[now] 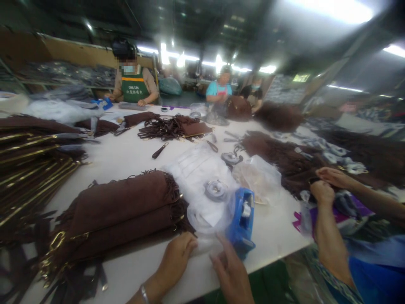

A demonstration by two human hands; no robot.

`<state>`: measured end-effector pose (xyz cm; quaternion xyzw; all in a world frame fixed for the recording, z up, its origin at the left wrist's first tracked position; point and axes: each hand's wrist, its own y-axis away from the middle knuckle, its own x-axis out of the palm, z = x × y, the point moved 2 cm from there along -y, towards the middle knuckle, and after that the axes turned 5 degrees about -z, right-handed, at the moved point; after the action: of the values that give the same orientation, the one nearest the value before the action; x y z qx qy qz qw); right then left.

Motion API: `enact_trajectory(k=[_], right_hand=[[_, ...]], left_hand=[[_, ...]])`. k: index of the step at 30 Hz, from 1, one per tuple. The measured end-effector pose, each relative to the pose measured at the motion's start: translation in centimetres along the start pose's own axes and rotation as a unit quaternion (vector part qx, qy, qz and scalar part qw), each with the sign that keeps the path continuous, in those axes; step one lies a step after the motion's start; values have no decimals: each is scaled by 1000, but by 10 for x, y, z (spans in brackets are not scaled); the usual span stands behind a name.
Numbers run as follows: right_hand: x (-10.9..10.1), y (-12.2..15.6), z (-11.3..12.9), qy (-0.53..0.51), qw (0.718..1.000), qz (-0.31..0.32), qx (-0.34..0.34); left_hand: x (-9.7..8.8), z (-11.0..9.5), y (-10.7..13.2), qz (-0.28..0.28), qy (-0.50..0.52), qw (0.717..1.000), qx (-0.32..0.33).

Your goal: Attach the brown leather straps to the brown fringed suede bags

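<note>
My left hand, with a silver bracelet at the wrist, is closed in a pinch near the table's front edge; what its fingers hold, if anything, I cannot make out. Beside it, my right hand is slightly blurred, its thumb and fingers apart and nothing visible in them. Just beyond the right fingers stands a blue tape dispenser. Clear plastic wrap lies in front of both hands, with a tape roll on it. To the left rests a stack of brown fringed bags with gold clasps.
At right, a co-worker's hands work over a purple item. Brown straps, a dark loop strap and a plastic bag lie on the white table. A person in a green apron is across.
</note>
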<state>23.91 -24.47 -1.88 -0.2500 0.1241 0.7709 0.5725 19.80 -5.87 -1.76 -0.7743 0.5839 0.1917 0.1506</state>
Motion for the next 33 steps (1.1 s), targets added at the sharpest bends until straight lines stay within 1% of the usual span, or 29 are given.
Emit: enact_trajectory(k=[2,4,7,10,13,15,17,20,22,23,25,27,28,30,33], right_hand=[[11,-3,6,-68,995,51,54],[24,-7,14,-129,982,103,93],[41,-12,28,-161,966,169,107],[56,-14,46,-163,958,218,96],[73,-12,70,-153,948,272,56],[84,-9,88,-134,943,305,21],[94,-5,106,-107,937,333,-18],[105,1,127,-67,930,353,-73],[113,5,134,-58,929,356,-85],[117,7,134,-62,928,359,-75],[127,14,131,-85,922,376,-39],[139,22,126,-105,910,402,-4],[145,26,124,-107,902,417,2],[157,34,125,-92,893,441,-6],[172,43,139,-60,883,464,-38]], left_hand=[[-11,1,6,-13,52,998,-26],[-24,3,14,-27,99,994,-39],[-48,14,31,-47,160,983,-78],[-79,25,54,-59,216,965,-137],[-111,25,74,-71,226,958,-161],[-127,19,82,-47,215,962,-161],[-138,15,87,-11,182,971,-154],[-147,15,95,6,103,984,-147],[-149,21,103,7,98,983,-153],[-150,25,108,5,109,981,-160],[-150,35,119,-17,138,974,-180],[-151,47,132,-53,166,963,-206],[-152,52,138,-72,179,956,-220],[-154,61,150,-106,203,946,-230],[-160,67,166,-132,238,935,-228]])
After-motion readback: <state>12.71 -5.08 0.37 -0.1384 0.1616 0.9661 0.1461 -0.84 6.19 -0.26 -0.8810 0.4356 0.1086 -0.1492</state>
